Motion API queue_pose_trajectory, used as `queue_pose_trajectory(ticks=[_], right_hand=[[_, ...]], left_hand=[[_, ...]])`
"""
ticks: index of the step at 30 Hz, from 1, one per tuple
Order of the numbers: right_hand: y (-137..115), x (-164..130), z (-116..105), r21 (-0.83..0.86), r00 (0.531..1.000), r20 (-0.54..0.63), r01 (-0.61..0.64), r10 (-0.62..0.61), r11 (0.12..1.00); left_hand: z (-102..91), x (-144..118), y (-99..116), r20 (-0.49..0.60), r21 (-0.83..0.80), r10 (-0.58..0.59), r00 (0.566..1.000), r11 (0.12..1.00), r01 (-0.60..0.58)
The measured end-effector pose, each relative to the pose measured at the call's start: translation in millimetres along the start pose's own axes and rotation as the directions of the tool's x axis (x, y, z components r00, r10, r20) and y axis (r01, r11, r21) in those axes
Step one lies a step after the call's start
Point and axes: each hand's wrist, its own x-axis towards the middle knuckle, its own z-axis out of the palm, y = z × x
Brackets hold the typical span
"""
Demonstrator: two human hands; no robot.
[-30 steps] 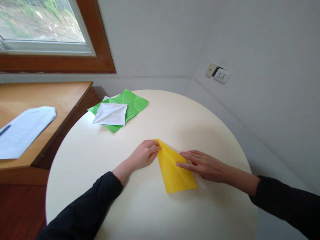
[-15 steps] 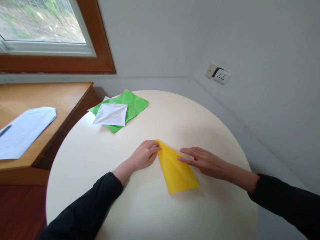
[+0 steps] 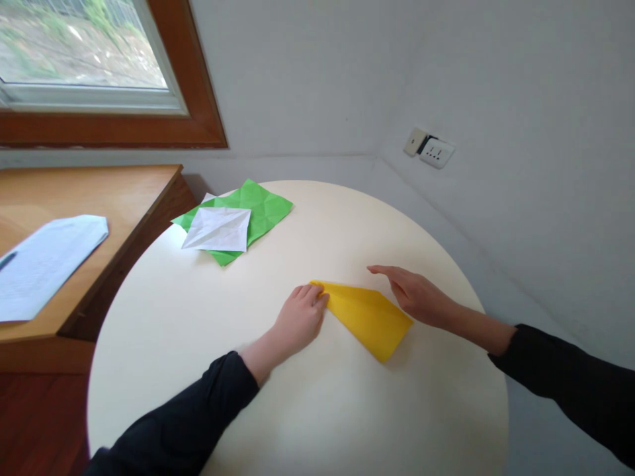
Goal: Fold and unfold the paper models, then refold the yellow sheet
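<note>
A yellow sheet of paper (image 3: 370, 317), folded into a narrow kite-like shape, lies on the round cream table (image 3: 198, 396). Its pointed end is pinched between the thumb and fingers of my left hand (image 3: 300, 317). The wide end points to the lower right. Just beyond the upper right edge of the paper hovers my right hand (image 3: 421, 297), holding nothing. One finger of it stretches out to the left, while the others are partly hidden.
Toward the back left of the table, a creased white paper (image 3: 218, 228) lies over a creased green sheet (image 3: 265, 206). A wooden desk (image 3: 133, 188) at the left carries printed papers (image 3: 54, 264) and a pen (image 3: 6, 259). Walls close in behind and right, with a socket (image 3: 436, 153).
The yellow paper has turned, its wide end swinging to the right and up. My right hand has lifted off the paper and shifted slightly up and right. My left hand still pinches the tip.
</note>
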Motion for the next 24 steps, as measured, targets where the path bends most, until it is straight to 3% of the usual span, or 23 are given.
queue_pose_trajectory(ticks=[5, 10, 14, 24], right_hand=[[-17.0, 12.5, 2.6, -0.029, 1.000, 0.023, 0.001, 0.000, 1.000], [-41.3, 23.9, 8.3, -0.110, 0.985, 0.169, -0.010, 0.029, 0.994], [-50.6, 32.0, 9.8, -0.136, 0.964, 0.257, -0.036, 0.070, 0.990], [-66.4, 46.4, 12.1, -0.164, 0.932, 0.344, -0.058, 0.112, 0.985]], left_hand=[[3.1, -2.8, 17.0, 0.033, 0.056, -0.022, 0.999, 0.998, 0.020], [3.8, -7.4, 29.6, 0.047, 0.120, 0.028, 0.999, 0.992, -0.033], [4.7, -9.8, 33.4, 0.077, 0.106, 0.046, 0.996, 0.993, -0.054], [6.7, -11.7, 36.5, 0.099, 0.203, 0.082, 0.992, 0.974, -0.101]])
